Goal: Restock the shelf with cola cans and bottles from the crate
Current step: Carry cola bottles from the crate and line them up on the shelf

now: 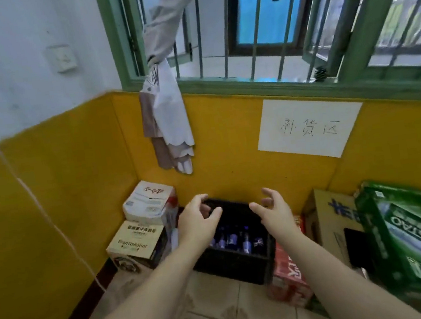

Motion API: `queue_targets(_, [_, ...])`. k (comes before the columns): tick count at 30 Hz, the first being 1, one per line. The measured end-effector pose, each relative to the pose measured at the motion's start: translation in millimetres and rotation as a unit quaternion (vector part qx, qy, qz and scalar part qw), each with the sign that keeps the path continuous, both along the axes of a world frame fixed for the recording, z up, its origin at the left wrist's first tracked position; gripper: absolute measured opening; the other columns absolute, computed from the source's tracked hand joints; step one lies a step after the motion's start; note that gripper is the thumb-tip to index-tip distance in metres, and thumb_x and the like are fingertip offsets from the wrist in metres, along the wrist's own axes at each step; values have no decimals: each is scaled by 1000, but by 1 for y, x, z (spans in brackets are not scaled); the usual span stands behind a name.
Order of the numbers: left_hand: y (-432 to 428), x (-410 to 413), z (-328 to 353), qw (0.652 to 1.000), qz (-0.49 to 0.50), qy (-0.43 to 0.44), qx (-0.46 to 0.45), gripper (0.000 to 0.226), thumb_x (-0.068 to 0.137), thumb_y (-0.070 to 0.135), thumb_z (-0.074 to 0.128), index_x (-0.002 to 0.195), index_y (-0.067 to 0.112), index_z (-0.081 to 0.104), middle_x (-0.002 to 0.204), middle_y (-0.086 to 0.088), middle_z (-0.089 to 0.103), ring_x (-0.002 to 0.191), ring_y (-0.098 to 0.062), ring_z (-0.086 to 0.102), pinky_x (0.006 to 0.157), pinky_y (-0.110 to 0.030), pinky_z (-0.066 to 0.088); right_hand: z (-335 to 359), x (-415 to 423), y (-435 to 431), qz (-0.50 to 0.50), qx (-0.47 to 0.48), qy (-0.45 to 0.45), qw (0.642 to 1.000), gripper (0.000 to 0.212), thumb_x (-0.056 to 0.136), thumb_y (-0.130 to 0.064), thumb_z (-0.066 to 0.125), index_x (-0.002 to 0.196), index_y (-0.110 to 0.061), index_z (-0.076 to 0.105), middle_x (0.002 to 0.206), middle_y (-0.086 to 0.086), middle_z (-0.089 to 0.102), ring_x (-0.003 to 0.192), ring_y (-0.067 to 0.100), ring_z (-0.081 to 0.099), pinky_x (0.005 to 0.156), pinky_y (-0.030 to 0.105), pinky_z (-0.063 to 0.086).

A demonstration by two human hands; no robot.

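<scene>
A black plastic crate (232, 264) stands on the tiled floor against the yellow wall. Several dark bottles with blue labels (236, 241) stand inside it. My left hand (198, 222) hovers over the crate's left side, fingers loosely spread and holding nothing. Over the crate's right side, my right hand (273, 211) is likewise spread and empty. Both hands are above the crate, apart from it. No shelf is in view.
Two stacked cartons (143, 224) sit left of the crate. A red case (289, 273), a brown carton (334, 224) and a green beer case (412, 236) crowd the right. A paper sign (308, 127) and hanging cloth (168, 119) are on the wall.
</scene>
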State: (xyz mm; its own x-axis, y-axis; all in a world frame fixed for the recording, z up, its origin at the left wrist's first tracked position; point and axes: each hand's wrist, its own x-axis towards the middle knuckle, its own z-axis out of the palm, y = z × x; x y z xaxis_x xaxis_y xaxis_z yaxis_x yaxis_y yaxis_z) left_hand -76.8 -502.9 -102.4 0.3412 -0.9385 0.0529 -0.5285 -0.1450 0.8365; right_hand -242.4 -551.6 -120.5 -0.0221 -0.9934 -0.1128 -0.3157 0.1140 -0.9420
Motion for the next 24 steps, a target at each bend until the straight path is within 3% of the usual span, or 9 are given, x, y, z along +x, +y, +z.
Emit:
queue_targets(6, [-99, 27, -52, 998, -36, 6, 57, 47, 88, 32, 62, 130, 20, 48, 95, 5, 57, 94, -13, 56, 82, -32, 49, -56, 10, -87, -32, 54, 15, 998, 57, 91, -26, 60, 141, -21, 34, 136, 6, 45, 96, 15, 47, 72, 28, 42])
queue_targets(10, [-187, 53, -83, 994, -70, 4, 88, 48, 89, 33, 59, 133, 19, 45, 99, 4, 56, 94, -14, 55, 73, -26, 42, -87, 27, -162, -54, 85, 37, 994, 57, 92, -24, 59, 143, -19, 33, 138, 8, 44, 86, 12, 46, 56, 16, 38])
queue_targets(12, [-228, 67, -97, 989, -89, -1, 119, 48, 90, 33, 58, 134, 18, 44, 100, 3, 56, 92, -14, 54, 71, -25, 40, -103, 36, -194, -70, 113, 37, 990, 58, 92, -23, 59, 143, -17, 33, 138, 9, 44, 91, 14, 47, 59, 17, 39])
queue_targets(16, [-300, 94, -127, 978, -122, -9, 171, 46, 91, 32, 57, 134, 18, 44, 100, 0, 56, 89, -16, 56, 69, -27, 45, -139, 54, -246, -93, 165, 39, 981, 58, 90, -23, 61, 141, -18, 35, 138, 11, 44, 103, 19, 48, 83, 31, 43])
queue_targets(21, [-343, 107, -185, 966, -115, 6, 231, 46, 91, 30, 58, 133, 16, 45, 95, 1, 56, 85, -16, 56, 67, -26, 43, -190, 71, -281, -75, 233, 39, 969, 58, 90, -21, 61, 142, -15, 34, 134, 12, 46, 99, 20, 53, 75, 26, 43])
queue_targets(24, [-347, 110, -233, 959, -109, 21, 261, 48, 91, 26, 59, 134, 13, 44, 91, 2, 55, 88, -17, 55, 75, -27, 44, -233, 77, -299, -44, 267, 57, 961, 57, 92, -23, 59, 141, -14, 34, 134, 11, 46, 97, 20, 53, 81, 31, 42])
